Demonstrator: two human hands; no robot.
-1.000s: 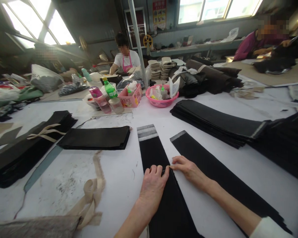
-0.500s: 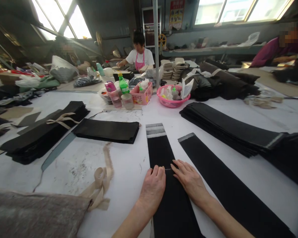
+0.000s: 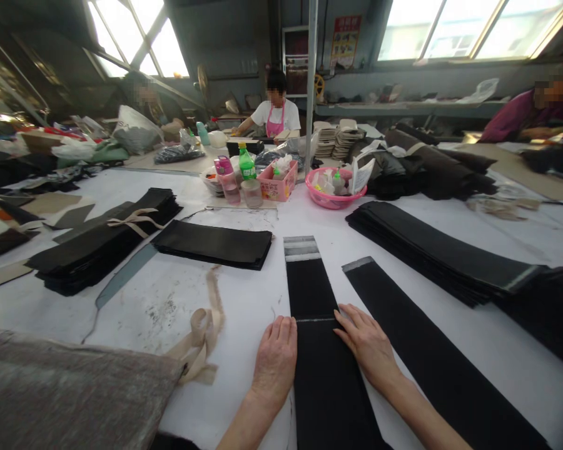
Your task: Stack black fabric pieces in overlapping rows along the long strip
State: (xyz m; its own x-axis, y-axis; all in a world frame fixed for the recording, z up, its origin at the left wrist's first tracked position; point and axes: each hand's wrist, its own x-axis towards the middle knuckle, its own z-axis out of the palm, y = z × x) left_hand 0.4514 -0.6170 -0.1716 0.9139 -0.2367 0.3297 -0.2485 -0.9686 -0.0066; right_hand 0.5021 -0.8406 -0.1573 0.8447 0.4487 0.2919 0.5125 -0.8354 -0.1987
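Observation:
A long black fabric strip (image 3: 326,375) lies lengthwise in front of me, with grey-white bands at its far end and a thin pale line across it. My left hand (image 3: 278,350) rests at its left edge, fingers lying forward side by side near that line; the thumb is hidden. On the opposite edge, my right hand (image 3: 363,337) is laid flat with fingers stretched, the tips touching the strip by the pale line. To the right lies a second black strip (image 3: 431,350) with a grey end, apart from the first. Neither hand grips anything visible.
Black stacks lie at right (image 3: 441,250), centre-left (image 3: 213,244) and left, the last a tied bundle (image 3: 103,240). Beige tape (image 3: 209,331) curls beside a grey cloth (image 3: 75,394). A pink basin (image 3: 335,199), a pink box (image 3: 279,184) and a green bottle (image 3: 246,164) stand farther back. Co-workers sit beyond.
My left hand has slid left off the strip's middle to its edge, its curled fingers straightening and uncovering the pale line. My right hand stays by the right edge. The view has shifted slightly.

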